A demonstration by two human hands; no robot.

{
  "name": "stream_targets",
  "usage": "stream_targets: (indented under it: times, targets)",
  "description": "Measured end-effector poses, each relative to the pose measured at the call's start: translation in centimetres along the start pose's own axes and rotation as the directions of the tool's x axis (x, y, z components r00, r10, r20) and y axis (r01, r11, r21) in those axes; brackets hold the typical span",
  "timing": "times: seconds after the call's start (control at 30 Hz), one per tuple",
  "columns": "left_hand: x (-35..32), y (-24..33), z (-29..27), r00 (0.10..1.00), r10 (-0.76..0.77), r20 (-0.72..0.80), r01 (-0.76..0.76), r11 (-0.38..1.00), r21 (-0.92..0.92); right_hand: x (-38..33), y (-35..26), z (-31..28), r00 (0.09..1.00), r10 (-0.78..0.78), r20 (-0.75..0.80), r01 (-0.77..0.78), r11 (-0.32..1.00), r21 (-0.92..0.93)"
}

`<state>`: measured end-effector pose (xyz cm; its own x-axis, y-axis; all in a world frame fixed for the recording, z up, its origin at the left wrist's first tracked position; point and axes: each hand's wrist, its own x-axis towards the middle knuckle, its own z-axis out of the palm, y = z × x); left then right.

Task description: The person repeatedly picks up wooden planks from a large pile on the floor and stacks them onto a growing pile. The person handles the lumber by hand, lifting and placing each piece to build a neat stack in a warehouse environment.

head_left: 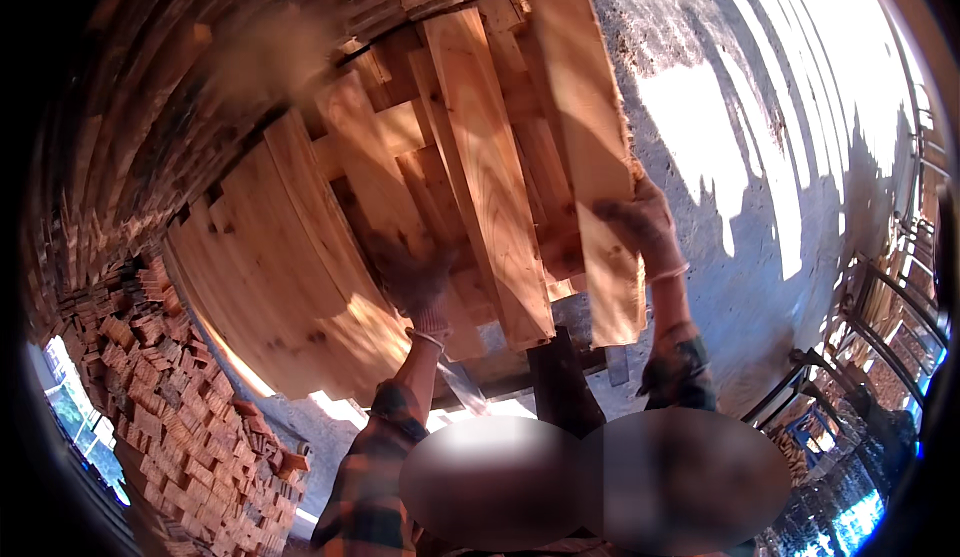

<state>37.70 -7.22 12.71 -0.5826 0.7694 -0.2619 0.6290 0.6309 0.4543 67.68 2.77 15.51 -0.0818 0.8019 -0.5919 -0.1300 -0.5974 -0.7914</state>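
Note:
Both hands wear work gloves and are on wooden planks in front of me. My left hand (418, 285) lies with its fingers spread over the lower part of a plank (365, 147), in shadow. My right hand (650, 225) grips the right edge of a wide plank (580, 87), fingers lying across its face. Between my hands a plank with a knotty grain (485, 147) lies lengthwise over shorter crosswise pieces. To the left of my left hand, several planks lie side by side as a flat layer (260, 267).
A tall stack of timber (130, 137) rises along the left and far side. Many small wood blocks (180, 417) are piled at the lower left. Sunlit concrete floor (700, 137) stretches to the right, with metal frames (880, 297) at the far right.

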Motion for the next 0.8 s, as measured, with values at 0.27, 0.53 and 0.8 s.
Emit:
stream_targets:
  times: [0.27, 0.53, 0.8]
  targets:
    - [2.6, -3.8, -6.7, 0.968, 0.229, -0.102, -0.237, 0.969, -0.064, 1.0, 2.2, 1.5, 0.994, 0.061, 0.090, -0.076, 0.981, 0.178]
    - [3.5, -11.6, -3.2, 0.936, 0.351, 0.028, -0.342, 0.886, 0.314, 2.4, 3.4, 13.3, 0.987, 0.156, 0.025, -0.115, 0.821, -0.560]
    - [3.9, -11.1, -3.7, 0.921, 0.390, 0.012, -0.378, 0.885, 0.271, -1.6, 2.5, 19.9, 0.940, -0.329, -0.095, -0.034, 0.188, -0.981]
